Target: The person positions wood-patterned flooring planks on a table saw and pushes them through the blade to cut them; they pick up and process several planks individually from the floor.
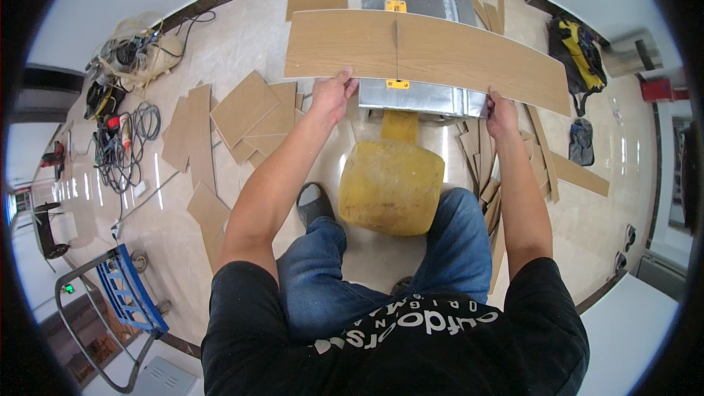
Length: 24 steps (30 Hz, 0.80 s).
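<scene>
Two tan wood-look planks, a left piece (341,42) and a longer right piece (480,59), lie end to end across a metal saw table (411,99). A dark seam parts them in line with the yellow blade fittings (397,84). My left hand (335,94) pinches the near edge of the left piece, its thumb on top. At the right piece's near edge, my right hand (501,111) grips with the fingers partly under the plank. No blade shows, and part of the table is hidden beneath the planks.
A yellow stool-like block (392,187) stands between my legs. Plank offcuts (249,110) lie left, with more offcuts (480,154) right. Coiled cables (128,150) and a blue hand trolley (128,290) are farther left. A black-yellow bag (579,55) sits by the right wall.
</scene>
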{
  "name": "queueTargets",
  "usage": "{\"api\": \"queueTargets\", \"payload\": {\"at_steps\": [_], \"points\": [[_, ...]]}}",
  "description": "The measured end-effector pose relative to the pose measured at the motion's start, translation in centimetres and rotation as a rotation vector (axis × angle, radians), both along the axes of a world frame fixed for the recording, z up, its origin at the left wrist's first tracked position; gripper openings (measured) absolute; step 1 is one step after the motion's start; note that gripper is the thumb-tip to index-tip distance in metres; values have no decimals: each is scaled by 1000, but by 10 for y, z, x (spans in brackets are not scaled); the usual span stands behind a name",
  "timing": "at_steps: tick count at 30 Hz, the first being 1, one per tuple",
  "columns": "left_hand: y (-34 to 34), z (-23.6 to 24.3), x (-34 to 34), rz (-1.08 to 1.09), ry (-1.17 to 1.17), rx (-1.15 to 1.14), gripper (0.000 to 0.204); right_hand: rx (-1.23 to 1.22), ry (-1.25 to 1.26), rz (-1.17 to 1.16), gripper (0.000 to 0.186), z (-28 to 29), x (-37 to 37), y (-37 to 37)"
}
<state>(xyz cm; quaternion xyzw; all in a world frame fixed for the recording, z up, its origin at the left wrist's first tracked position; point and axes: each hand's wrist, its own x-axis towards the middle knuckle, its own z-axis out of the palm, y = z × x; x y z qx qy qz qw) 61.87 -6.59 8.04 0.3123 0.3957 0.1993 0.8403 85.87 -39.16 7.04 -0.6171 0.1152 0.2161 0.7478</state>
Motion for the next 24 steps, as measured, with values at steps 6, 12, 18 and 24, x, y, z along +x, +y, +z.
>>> {"api": "queueTargets", "payload": {"at_steps": [6,12,18,24], "points": [[2,-8,-5,-6,5,5,24,27,12,-5,4,1,-5,1],[-1,-8,-10,4,-2,19,22,29,22,-13,5,6,-14,1],[-6,-4,-10,-2,-28,5,21,24,11,-2,5,9,-14,-3],[-3,-10,-15,4,-18,-9,23,12,8,-25,6,14,-23,2]]}}
